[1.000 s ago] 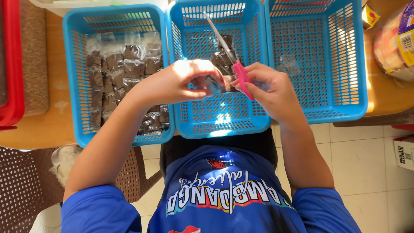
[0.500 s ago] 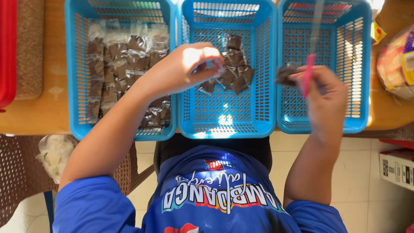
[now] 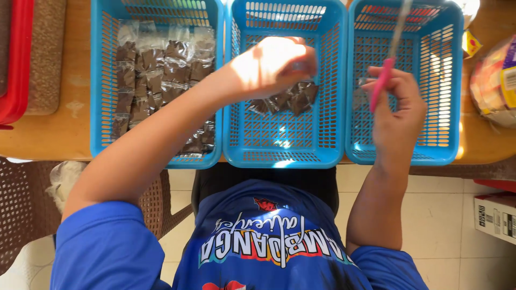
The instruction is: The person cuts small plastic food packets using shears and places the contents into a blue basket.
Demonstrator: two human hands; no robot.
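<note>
Three blue plastic baskets stand side by side on a wooden table [image 3: 64, 134]. The left basket [image 3: 97, 80] holds strips of brown packets in clear wrap [image 3: 156, 70]. In the middle basket [image 3: 285, 156] lie a few separate brown packets [image 3: 282, 101]. My left hand [image 3: 271, 64] hovers just above them with its fingers curled; whether they hold a packet is hidden. My right hand [image 3: 398, 102] is over the right basket [image 3: 457, 80], gripping pink-handled scissors [image 3: 380, 86] with the blades pointing away from me.
A red tray [image 3: 13, 59] and a brown mat [image 3: 45, 53] lie at the table's left end. A bag of packaged goods [image 3: 494, 80] sits at the right end. A cardboard box [image 3: 494, 215] stands on the tiled floor, and a brown woven chair [image 3: 21, 209] is at left.
The hands were together over the middle basket with a packet and the scissors. My right hand has moved right with the scissors; my left hand stayed over the middle basket.
</note>
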